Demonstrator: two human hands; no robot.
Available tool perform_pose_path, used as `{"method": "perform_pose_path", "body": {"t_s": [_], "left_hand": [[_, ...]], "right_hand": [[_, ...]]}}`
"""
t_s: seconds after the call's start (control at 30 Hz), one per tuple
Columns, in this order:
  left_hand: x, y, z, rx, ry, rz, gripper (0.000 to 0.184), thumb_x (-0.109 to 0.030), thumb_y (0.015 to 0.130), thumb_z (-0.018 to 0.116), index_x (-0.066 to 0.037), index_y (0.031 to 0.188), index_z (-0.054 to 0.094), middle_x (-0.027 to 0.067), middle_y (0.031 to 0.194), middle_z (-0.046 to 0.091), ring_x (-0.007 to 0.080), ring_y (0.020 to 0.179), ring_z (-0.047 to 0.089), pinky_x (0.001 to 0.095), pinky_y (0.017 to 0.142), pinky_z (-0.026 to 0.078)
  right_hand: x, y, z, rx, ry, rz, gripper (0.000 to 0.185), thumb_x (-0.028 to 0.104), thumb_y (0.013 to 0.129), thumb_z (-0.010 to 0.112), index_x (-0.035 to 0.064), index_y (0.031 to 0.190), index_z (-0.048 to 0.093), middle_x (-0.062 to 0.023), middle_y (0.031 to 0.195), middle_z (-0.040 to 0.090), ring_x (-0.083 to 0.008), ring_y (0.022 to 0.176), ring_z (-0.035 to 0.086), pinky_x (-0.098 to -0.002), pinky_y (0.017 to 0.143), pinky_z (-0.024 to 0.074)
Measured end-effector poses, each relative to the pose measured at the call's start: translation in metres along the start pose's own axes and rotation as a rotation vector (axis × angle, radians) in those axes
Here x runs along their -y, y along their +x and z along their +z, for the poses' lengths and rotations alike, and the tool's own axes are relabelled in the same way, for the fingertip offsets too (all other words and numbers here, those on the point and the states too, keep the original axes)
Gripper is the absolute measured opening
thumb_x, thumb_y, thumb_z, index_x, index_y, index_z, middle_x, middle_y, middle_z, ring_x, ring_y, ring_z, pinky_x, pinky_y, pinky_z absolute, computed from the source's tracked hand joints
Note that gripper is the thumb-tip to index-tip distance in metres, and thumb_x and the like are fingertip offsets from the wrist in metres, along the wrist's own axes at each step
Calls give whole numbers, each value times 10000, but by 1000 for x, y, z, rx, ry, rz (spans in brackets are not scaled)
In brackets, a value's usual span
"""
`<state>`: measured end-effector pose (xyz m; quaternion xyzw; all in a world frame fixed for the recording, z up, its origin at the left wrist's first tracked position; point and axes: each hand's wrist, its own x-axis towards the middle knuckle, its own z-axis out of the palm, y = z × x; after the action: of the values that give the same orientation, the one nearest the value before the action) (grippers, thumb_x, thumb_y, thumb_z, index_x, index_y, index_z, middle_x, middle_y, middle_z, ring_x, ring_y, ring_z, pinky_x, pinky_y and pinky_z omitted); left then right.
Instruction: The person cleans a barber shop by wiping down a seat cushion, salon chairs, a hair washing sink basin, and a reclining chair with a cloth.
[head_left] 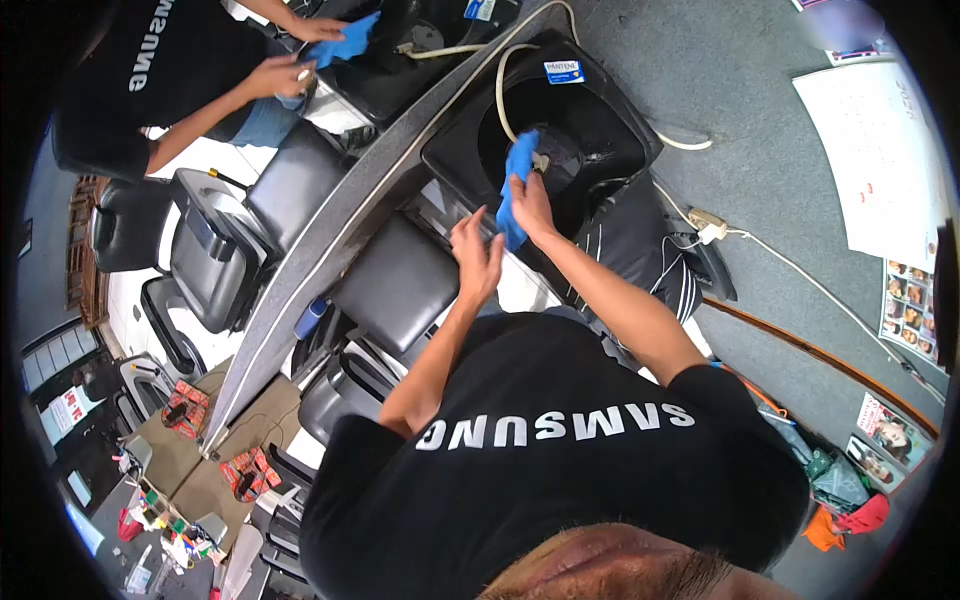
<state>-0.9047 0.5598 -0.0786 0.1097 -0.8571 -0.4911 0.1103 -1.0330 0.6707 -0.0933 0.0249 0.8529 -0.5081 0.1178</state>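
My right hand (530, 207) grips a blue cloth (517, 185) over the near side of a black hair-wash basin (640, 115). The cloth hangs down from the fingers. My left hand (477, 258) is beside the cloth's lower end, fingers apart and curved, holding nothing. A pale hose (500, 85) curves over the rim into the bowl, and a small pale fitting (541, 162) lies by my right fingertips; whether I touch it cannot be made out. A blue and white label (564, 72) reading Pantene is on the basin's far rim.
A large mirror (160, 210) on the left reflects me, the cloth and the basin. Black padded chairs (395, 285) stand below the mirror's edge. A cable with a socket block (708, 222) runs along the grey wall. Posters (875, 150) hang at right; bags (838, 482) sit lower right.
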Motion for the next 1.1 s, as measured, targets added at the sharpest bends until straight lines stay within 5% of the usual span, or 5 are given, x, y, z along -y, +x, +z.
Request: {"method": "perform_pose_path", "body": {"t_s": [0.17,0.47,0.73,0.87,1.1], "left_hand": [[62,-75,-41,-105,186,-205,444,-172,952,642,-41,1366,547,222,1300,529,388,1228,489,491,1085,369],[98,-170,-66,-85,141,-448,382,-128,966,629,-16,1322,548,196,1218,556,352,1099,582,457,965,475],[114,-17,0,-20,5,-281,417,-235,1000,629,34,1300,522,184,1079,599,361,1080,553,438,995,436],[98,76,45,-16,10,-574,1132,-635,884,672,146,1523,159,400,1499,286,506,1405,344,504,1156,349],[62,138,98,-133,415,-866,1251,-734,850,635,187,1508,103,353,1400,374,463,1223,569,535,983,511]], "right_hand": [[36,69,48,-11,-569,-725,497,175,984,567,23,1446,461,-200,1517,462,-423,1341,485,-512,1103,402],[-47,7,16,374,-535,-744,523,120,926,628,108,1439,527,-51,1592,413,-333,1495,317,-450,1212,309],[-88,-97,-116,497,-763,-765,402,127,937,596,121,1339,591,-104,1440,573,-330,1391,469,-448,1100,436],[-88,-86,-149,141,-453,-109,236,276,1024,541,43,1036,574,-241,921,679,-459,876,656,-593,788,483],[-132,46,-233,-671,-283,145,377,347,1040,507,-26,1070,560,-326,1115,642,-502,1049,608,-545,894,455]]}}
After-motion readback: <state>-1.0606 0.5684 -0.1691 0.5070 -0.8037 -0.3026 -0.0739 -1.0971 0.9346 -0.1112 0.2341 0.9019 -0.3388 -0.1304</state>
